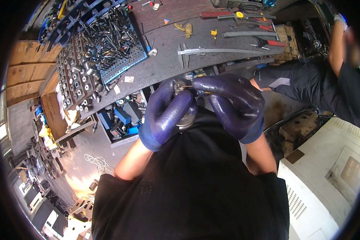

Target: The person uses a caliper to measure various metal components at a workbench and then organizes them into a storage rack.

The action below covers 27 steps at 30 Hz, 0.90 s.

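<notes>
Two gloved hands (164,110) (240,104) between shirt (216,192) and workbench edge (150,78)

Left hand (164,112) holding metal part (179,88), right hand (240,104) gripping thin rod (187,86), workbench (166,42)

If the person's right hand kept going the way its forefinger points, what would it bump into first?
Probably the small metal part held in the left hand, directly ahead of the right hand, though one view leaves depth uncertain.

Two gloved hands (164,116), one caliper (212,51)
</notes>
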Each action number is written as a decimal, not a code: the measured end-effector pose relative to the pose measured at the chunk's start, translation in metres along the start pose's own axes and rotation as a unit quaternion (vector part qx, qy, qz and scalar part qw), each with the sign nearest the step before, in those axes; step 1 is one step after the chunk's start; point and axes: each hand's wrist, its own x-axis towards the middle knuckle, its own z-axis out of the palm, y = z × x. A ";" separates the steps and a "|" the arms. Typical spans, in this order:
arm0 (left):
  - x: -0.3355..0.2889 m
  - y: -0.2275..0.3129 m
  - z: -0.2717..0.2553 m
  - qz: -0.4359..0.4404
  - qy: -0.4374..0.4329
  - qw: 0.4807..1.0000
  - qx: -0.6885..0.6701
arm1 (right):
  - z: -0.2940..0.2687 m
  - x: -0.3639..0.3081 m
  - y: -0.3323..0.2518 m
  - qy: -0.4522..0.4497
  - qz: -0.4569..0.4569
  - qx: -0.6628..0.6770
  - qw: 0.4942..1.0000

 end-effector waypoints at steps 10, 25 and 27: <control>-0.001 -0.002 -0.001 0.012 -0.013 1.000 -0.018 | -0.009 0.007 -0.001 -0.030 -0.052 -0.057 0.997; 0.000 0.001 0.000 0.021 -0.017 1.000 -0.013 | -0.010 0.008 -0.004 -0.041 -0.045 -0.053 0.997; 0.002 0.001 -0.001 0.030 -0.025 0.999 -0.015 | -0.010 0.011 -0.006 -0.037 -0.060 -0.050 0.996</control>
